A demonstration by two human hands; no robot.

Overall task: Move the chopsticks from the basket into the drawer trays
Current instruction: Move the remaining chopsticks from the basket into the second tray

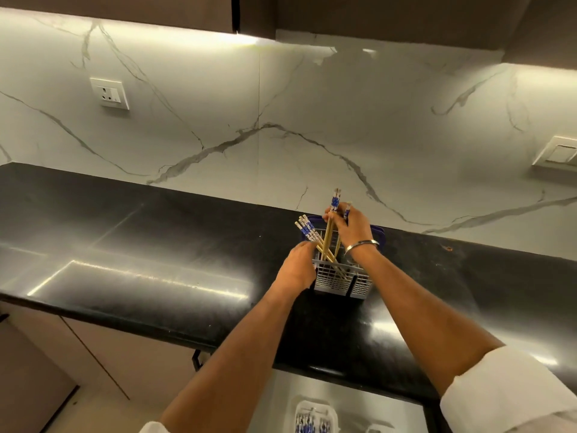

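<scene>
A grey slotted cutlery basket (338, 281) with blue handles stands on the black countertop (156, 245). Several wooden chopsticks (307, 231) with blue-and-white patterned tops lean left out of it. My right hand (351, 226) reaches over the basket and pinches a few chopsticks (331, 223) near their patterned tops, holding them upright. My left hand (298, 267) holds the basket's left side. At the bottom edge an open drawer shows a white tray (315, 418) with several patterned chopsticks lying in it.
A marble backsplash rises behind the counter, with a socket (110, 93) at the left and a switch plate (557, 154) at the right. Dark cabinets hang overhead. A steel bracelet (362, 245) circles my right wrist. Cabinet fronts stand below the counter on the left.
</scene>
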